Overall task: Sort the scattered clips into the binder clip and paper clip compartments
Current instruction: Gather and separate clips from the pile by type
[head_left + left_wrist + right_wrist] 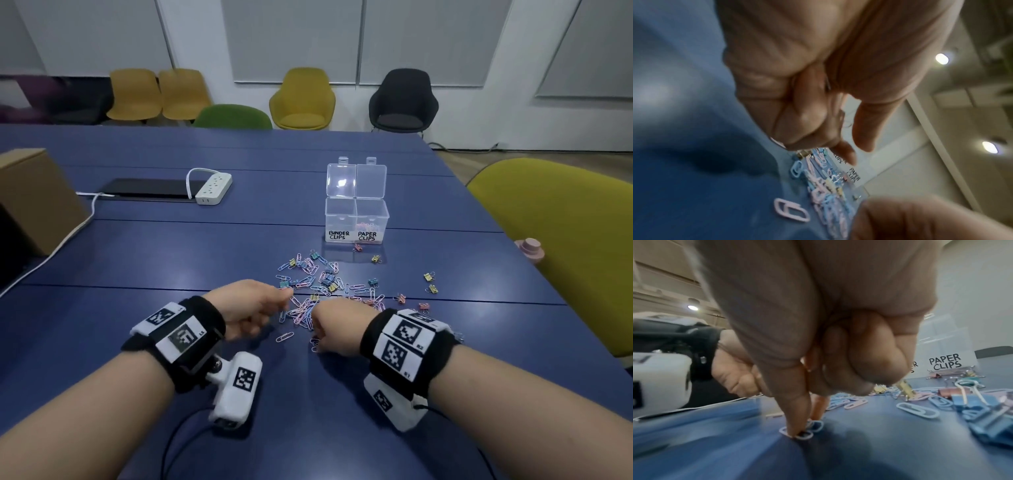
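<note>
Here the clear two-part box (pixel 356 219) stands open on the blue table (pixel 171 246): pink paper clips lie in the "PAPER CLIPS" side (pixel 371 224), the "BINDER CLIPS" side (pixel 339 219) looks bare. Scattered clips (pixel 325 284) lie just before it. The right hand (pixel 337 329) pinches a paper clip (pixel 797 433) against the table; the left hand (pixel 246 308) curls loosely, grip unclear

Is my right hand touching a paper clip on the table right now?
Touching. The right wrist view shows the right hand's thumb tip pressed onto a pale paper clip lying flat on the blue table.
</note>
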The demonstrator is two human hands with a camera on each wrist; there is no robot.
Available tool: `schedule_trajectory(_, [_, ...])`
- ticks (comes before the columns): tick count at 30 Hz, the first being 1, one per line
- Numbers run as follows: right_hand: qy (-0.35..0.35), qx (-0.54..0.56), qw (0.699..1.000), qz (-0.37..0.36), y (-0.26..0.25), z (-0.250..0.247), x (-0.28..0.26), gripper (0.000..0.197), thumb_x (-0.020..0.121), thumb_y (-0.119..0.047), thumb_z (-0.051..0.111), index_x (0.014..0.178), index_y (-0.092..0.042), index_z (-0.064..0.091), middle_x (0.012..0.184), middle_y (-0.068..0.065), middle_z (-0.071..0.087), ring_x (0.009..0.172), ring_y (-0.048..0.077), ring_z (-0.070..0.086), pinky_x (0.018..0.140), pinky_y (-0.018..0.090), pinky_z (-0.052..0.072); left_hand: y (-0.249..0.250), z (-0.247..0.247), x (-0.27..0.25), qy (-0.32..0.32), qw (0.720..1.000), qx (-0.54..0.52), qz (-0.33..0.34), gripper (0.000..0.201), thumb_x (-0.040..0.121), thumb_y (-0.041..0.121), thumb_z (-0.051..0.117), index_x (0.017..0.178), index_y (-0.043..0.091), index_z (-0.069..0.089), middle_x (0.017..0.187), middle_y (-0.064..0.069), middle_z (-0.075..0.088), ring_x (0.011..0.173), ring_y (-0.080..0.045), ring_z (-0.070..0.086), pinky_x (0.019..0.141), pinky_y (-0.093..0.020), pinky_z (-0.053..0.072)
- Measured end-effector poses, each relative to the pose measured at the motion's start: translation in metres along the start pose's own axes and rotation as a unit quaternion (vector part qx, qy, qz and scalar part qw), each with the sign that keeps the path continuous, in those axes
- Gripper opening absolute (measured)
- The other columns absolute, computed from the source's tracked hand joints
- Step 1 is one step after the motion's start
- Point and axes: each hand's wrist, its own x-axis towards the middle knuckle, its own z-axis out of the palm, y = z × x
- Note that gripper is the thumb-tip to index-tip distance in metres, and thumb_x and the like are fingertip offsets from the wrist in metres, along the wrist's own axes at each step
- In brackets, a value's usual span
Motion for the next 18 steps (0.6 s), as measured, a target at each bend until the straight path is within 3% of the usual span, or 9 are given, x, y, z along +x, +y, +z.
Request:
schedule_trajectory(2, [-0.008, -0.010, 1.000, 0.002, 0.003, -0.002, 0.003, 0.019, 0.084, -0.020, 0.065, 0.095, -0.004, 0.062, 0.095, 0.012, 0.067, 0.082, 0.027, 0.057, 0.074, 0.032, 0.050, -0.002, 0.003, 0.001, 0.025, 0.986, 0.163, 0.028, 0.035, 0.092, 0.043, 0.056, 0.066, 0.018, 0.055, 0.055, 0.004, 0.031, 0.042, -0.010, 0.024, 0.041, -0.016, 0.018])
schedule_trajectory(5, [-0.023, -0.029, 0.999, 0.009, 0.009, -0.009, 0.001, 0.016, 0.084, -0.019, 0.067, 0.079, -0.009, 0.056, 0.084, 0.009, 0.057, 0.079, 0.025, 0.054, 0.072, 0.030, 0.047, -0.001, 0.007, 0.003, 0.050, 0.925, 0.372, 0.063, 0.037, 0.087, 0.048, 0.060, 0.066, 0.020, 0.048, 0.060, 0.002, 0.043, 0.051, -0.014, 0.035, 0.048, -0.022, 0.029])
schedule_trajectory(9, [-0.023, -0.068, 0.997, 0.028, 0.020, -0.014, -0.003, 0.008, 0.087, -0.013, 0.059, 0.082, -0.008, 0.056, 0.077, 0.009, 0.054, 0.075, 0.026, 0.051, 0.065, 0.026, 0.041, 0.005, 0.016, 0.005, 0.036, 0.880, 0.467, 0.074, 0.033, 0.083, 0.044, 0.064, 0.071, 0.017, 0.050, 0.071, -0.004, 0.047, 0.064, -0.018, 0.040, 0.059, -0.024, 0.034])
schedule_trajectory(12, [-0.021, -0.084, 0.995, 0.043, 0.024, -0.013, -0.008, 0.022, 0.088, -0.011, 0.056, 0.068, -0.008, 0.046, 0.064, 0.005, 0.046, 0.073, 0.028, 0.049, 0.059, 0.025, 0.040, 0.005, 0.022, 0.005, 0.037, 0.849, 0.523, 0.069, 0.030, 0.079, 0.034, 0.070, 0.060, 0.020, 0.052, 0.069, 0.000, 0.054, 0.062, -0.014, 0.047, 0.054, -0.021, 0.036])
schedule_trajectory(13, [-0.020, -0.083, 0.996, 0.041, 0.025, -0.012, -0.009, 0.020, 0.088, -0.011, 0.056, 0.070, -0.008, 0.048, 0.066, 0.006, 0.047, 0.073, 0.028, 0.049, 0.060, 0.026, 0.039, 0.004, 0.023, 0.006, 0.041, 0.838, 0.541, 0.067, 0.031, 0.081, 0.030, 0.069, 0.058, 0.020, 0.050, 0.071, 0.000, 0.055, 0.066, -0.014, 0.049, 0.055, -0.021, 0.038])
schedule_trajectory(15, [-0.014, -0.075, 0.996, 0.037, 0.025, -0.012, -0.012, 0.007, 0.088, -0.010, 0.054, 0.088, -0.005, 0.059, 0.078, 0.008, 0.053, 0.075, 0.027, 0.049, 0.064, 0.027, 0.039, 0.004, 0.027, 0.006, 0.041, 0.822, 0.565, 0.060, 0.033, 0.084, 0.025, 0.064, 0.057, 0.020, 0.047, 0.072, 0.000, 0.055, 0.072, -0.017, 0.050, 0.064, -0.022, 0.039])
schedule_trajectory(18, [-0.008, -0.056, 0.997, 0.047, 0.026, -0.009, -0.012, 0.018, 0.087, -0.010, 0.053, 0.101, -0.004, 0.062, 0.086, 0.009, 0.057, 0.077, 0.027, 0.050, 0.066, 0.027, 0.041, 0.004, 0.032, 0.004, 0.034, 0.802, 0.595, 0.052, 0.035, 0.089, 0.025, 0.055, 0.057, 0.018, 0.042, 0.068, -0.003, 0.049, 0.072, -0.021, 0.047, 0.065, -0.025, 0.037])
